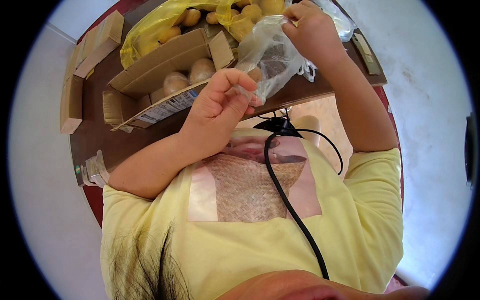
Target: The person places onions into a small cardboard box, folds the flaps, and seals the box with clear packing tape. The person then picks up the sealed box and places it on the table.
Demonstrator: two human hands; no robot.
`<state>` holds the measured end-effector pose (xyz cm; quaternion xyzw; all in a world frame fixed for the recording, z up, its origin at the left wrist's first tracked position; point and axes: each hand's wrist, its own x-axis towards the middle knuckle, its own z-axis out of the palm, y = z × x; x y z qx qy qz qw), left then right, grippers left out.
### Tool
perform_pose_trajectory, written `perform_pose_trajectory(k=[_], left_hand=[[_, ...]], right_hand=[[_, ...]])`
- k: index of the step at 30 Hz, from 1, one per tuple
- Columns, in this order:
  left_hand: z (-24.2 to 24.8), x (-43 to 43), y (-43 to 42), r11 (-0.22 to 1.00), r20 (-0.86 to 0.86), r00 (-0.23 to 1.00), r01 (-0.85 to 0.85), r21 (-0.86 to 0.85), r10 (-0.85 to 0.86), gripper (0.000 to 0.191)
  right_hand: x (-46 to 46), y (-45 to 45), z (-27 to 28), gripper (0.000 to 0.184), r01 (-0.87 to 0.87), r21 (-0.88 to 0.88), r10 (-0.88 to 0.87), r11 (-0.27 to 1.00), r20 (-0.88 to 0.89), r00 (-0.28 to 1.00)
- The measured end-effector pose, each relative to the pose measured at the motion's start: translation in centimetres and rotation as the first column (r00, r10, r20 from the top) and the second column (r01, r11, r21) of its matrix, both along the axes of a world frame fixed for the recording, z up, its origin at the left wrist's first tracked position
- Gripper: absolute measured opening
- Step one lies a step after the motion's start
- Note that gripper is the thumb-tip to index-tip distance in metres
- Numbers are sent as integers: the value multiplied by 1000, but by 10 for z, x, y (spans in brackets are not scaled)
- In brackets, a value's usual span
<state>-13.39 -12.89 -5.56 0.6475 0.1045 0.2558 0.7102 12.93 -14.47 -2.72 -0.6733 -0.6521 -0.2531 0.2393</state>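
A clear plastic bag (275, 48) is stretched between my two hands over the table's near edge. My left hand (219, 108) pinches its lower end between thumb and fingers. Higher up, my right hand (317, 35) grips the bag's upper edge. A potato (255, 74) shows through the film just beyond my left fingers. Left of the bag stands an open cardboard box (159, 62) with a printed label on its near side. Inside it lie two film-wrapped potatoes, one on the left (175, 83) and one on the right (201, 70).
Behind the box, a yellow plastic bag (146, 28) holds several potatoes (191, 17). Closed cardboard boxes (99, 43) line the table's left side. A phone-like flat object (366, 54) lies at the right edge, near more clear plastic (343, 22). A black cable (279, 183) hangs across my chest.
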Motion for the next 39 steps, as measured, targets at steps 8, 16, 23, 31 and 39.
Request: perform_pose_trajectory(k=[8,16,23,31,39], left_hand=[[44,0,10,996,38,999,-28,-79,31,21],[101,21,34,971,-104,985,-158,-179,141,32],[117,28,44,975,-122,971,-215,-48,208,36],[113,37,57,982,-58,984,-174,-70,170,40],[115,39,62,988,-67,994,-97,-117,90,36]], right_hand=[[24,-6,56,20,1,-67,-35,998,-507,861],[70,-10,59,12,41,-269,-220,962,-683,697],[51,-30,64,17,-257,-203,-158,945,-970,183],[60,-46,45,23,-89,-203,-155,975,-910,385],[58,-53,40,15,-142,-361,-201,922,-758,620]])
